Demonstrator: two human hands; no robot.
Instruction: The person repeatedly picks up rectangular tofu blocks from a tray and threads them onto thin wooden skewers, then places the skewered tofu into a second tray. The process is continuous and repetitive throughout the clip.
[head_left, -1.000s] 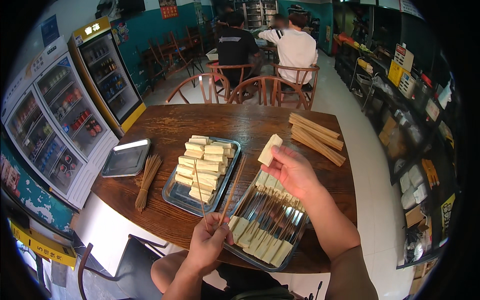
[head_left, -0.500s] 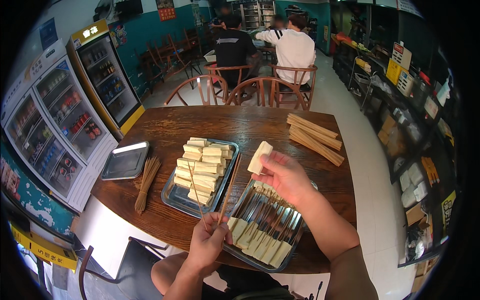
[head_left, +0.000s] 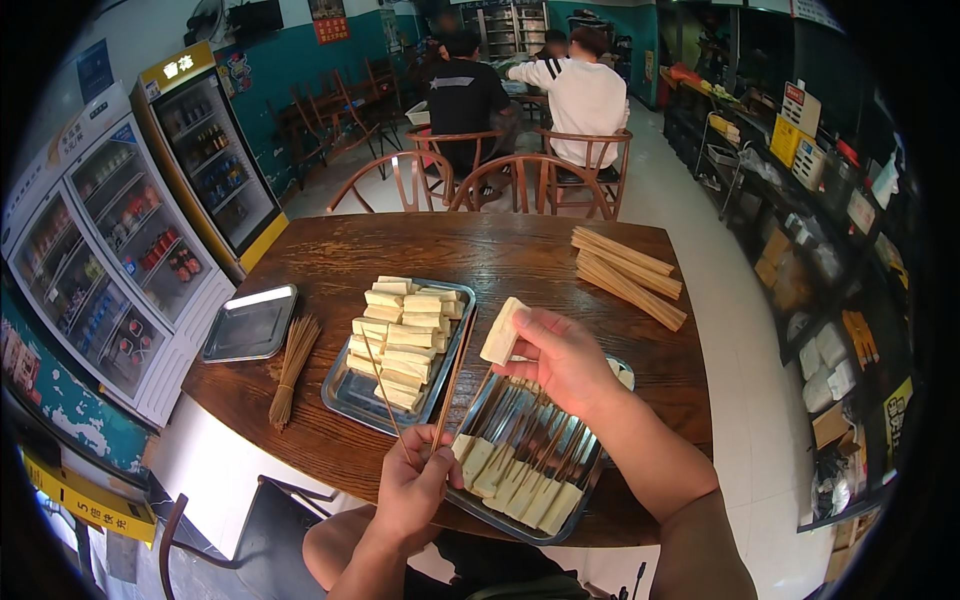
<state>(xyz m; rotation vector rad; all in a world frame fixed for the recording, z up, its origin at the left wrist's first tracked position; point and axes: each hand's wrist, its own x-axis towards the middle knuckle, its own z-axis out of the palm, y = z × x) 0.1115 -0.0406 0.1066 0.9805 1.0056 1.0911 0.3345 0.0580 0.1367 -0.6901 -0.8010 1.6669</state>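
My right hand (head_left: 562, 362) pinches a pale cream tofu-skin roll (head_left: 501, 333) above the far end of the right metal tray (head_left: 580, 508). A thin stick shows just under the roll's lower end; whether it is inside the roll I cannot tell. Several bamboo skewers (head_left: 461, 372) are gripped in my left hand (head_left: 415, 478), fanned upward, with one leaning apart to the left. In the right tray lie skewered rolls (head_left: 520, 490), with blocks at the near and far ends and sticks between. Left of it, a second metal tray (head_left: 345, 405) holds stacked rolls without sticks (head_left: 412, 335).
At the table's left are an empty metal tray (head_left: 250, 322) and a tied skewer bundle (head_left: 294, 370). More skewers (head_left: 630, 275) lie at the far right. Wooden chairs (head_left: 520, 190) stand beyond the table (head_left: 480, 245), with seated people behind. Drinks fridges (head_left: 130, 250) line the left; shelves (head_left: 850, 330) the right.
My right hand has brought the roll slightly down and left, tilting it toward the skewers. My left hand stays nearly in place, its separate skewer leaning further left.
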